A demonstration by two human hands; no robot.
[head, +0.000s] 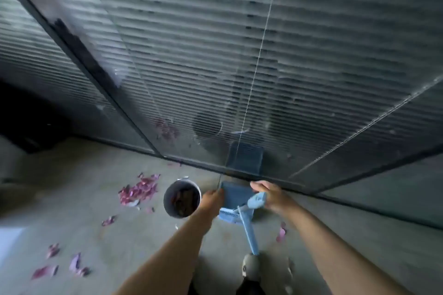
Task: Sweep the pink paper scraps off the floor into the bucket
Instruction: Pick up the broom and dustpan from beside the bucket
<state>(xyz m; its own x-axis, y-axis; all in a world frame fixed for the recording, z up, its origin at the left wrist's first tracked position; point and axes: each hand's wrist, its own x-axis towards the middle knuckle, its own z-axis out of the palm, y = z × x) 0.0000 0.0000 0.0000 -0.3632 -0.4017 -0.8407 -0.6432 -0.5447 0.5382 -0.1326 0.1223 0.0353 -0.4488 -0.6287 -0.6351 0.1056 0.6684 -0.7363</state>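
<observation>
Grey concrete floor (100, 189) runs up to a glass wall (239, 43) backed by slatted blinds, with a thin cord hanging down in front of it. Far left on the floor lie a few loose pink paper scraps (51, 250), well apart from one another, and further along a thicker heap of scraps (140, 190) sits just beside the bucket. A stray piece or two lies between the heap and the near edge of the view.

Next comes the round metal bucket (182, 199), upright, with dark scraps showing inside. Touching its right rim is the person's left hand (213, 199), fingers curled over the left edge of a blue dustpan (236, 196). That dustpan stands close against the base of the glass, its reflection visible in the pane above it. A blue handle (249, 232) slants down from the pan toward the person's shoes (251, 268).

On the far side the right hand (266, 195) grips the pan's right edge, thumb and fingers wrapped around it near the pale blue grip at the handle's top. One more pink scrap (281, 232) lies on the floor below the right forearm.
</observation>
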